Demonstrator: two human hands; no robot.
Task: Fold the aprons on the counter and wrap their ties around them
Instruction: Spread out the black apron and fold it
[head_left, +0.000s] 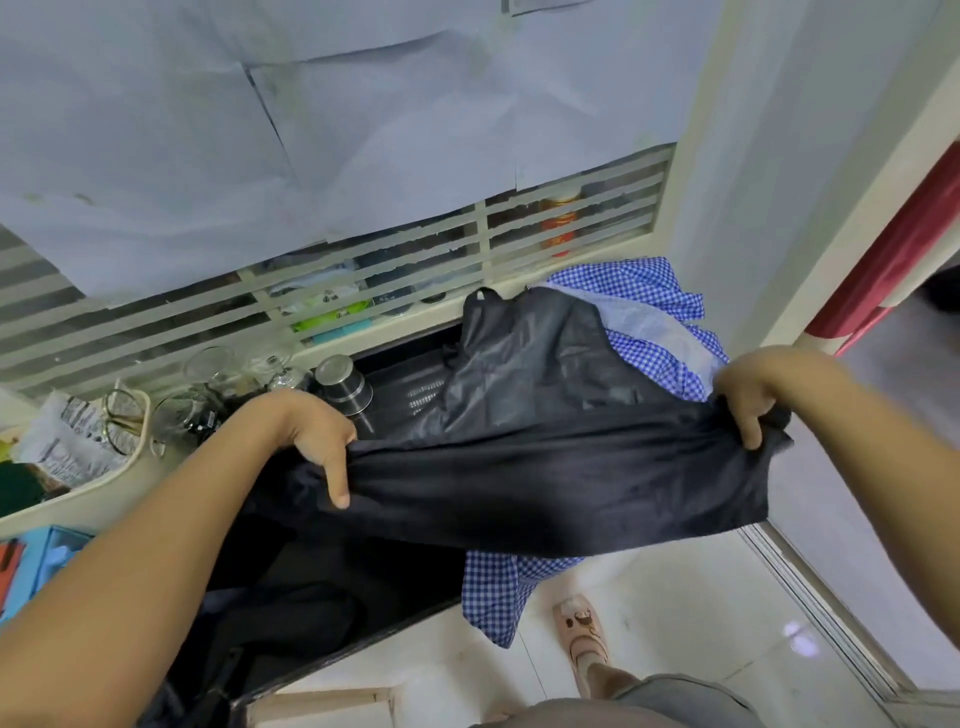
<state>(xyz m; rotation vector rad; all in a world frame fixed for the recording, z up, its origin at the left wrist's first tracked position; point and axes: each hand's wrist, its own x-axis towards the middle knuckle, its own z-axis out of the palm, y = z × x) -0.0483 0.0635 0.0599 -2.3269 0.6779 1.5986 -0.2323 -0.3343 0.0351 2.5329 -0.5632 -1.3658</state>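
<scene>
Over the table's front edge: black apron (545, 483) is hanging stretched between both grips, its upper part lying on the dark table (400, 358).
Left grip (317, 441): is pinching the apron's left end, fingers curling over the cloth.
Right grip (748, 400): is clutching its right end.
Blue checked apron (660, 296): is lying beneath the black one, draping off the table.
Steel cup (343, 384): is standing just beyond the left grip.

Black apron (545, 467), blue-and-white checked apron (660, 306)
</scene>
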